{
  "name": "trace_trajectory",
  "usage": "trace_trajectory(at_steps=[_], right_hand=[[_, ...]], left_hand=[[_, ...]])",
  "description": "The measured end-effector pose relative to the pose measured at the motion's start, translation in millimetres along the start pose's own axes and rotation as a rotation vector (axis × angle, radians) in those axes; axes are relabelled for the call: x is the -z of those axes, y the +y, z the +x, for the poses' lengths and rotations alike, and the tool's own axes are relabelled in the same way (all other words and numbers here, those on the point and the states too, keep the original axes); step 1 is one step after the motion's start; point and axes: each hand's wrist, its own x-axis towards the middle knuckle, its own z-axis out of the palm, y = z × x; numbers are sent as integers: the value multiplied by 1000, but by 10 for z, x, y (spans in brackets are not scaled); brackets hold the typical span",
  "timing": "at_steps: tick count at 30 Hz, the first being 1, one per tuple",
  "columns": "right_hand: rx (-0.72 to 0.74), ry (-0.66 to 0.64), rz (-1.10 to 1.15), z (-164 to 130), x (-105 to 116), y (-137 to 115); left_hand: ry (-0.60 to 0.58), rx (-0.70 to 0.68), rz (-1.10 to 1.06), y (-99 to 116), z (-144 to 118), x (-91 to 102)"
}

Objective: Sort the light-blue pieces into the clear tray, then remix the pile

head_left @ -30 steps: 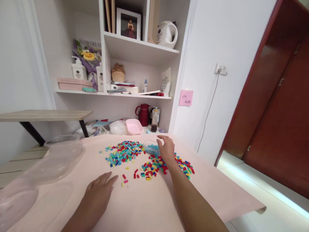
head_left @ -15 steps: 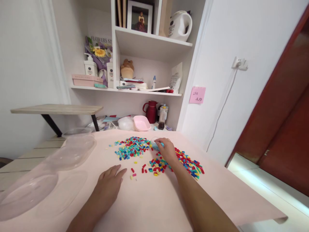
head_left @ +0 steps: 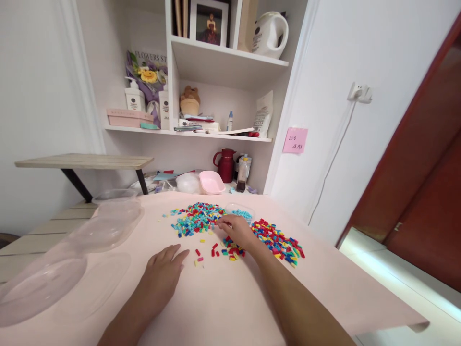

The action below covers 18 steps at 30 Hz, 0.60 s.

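Light: we see bright, even, soft room light.
Shadows: we find faint ones under the hands on the worktop [head_left: 223,307].
Distortion: we note wide-angle bending at the edges; far shelves [head_left: 223,62] lean.
Focus: we find it sharp throughout.

This was a room in a home. White built-in shelves [head_left: 223,62] carried household things: a framed photograph [head_left: 210,21] and a white electric kettle [head_left: 270,34] on top, and below them a flower bouquet [head_left: 147,77], pump bottles [head_left: 134,98] and a small plush toy [head_left: 189,100]. Under the shelves stood a red thermos jug [head_left: 225,166] and a pink tub [head_left: 212,182]. Right of the shelves, a pink sticky note [head_left: 295,140] hung on the wall beside a dark red wooden door [head_left: 425,168].
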Motion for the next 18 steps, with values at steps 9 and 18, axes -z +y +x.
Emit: trace_trajectory(at_steps=[9,18], right_hand=[[23,-20,-46,-3,-16,-2],[-10,-69,-59,-19,-6,-54]], left_hand=[[11,-7,-37,-10,-7,-8],[44,-9,-94,-13,-15,-4]])
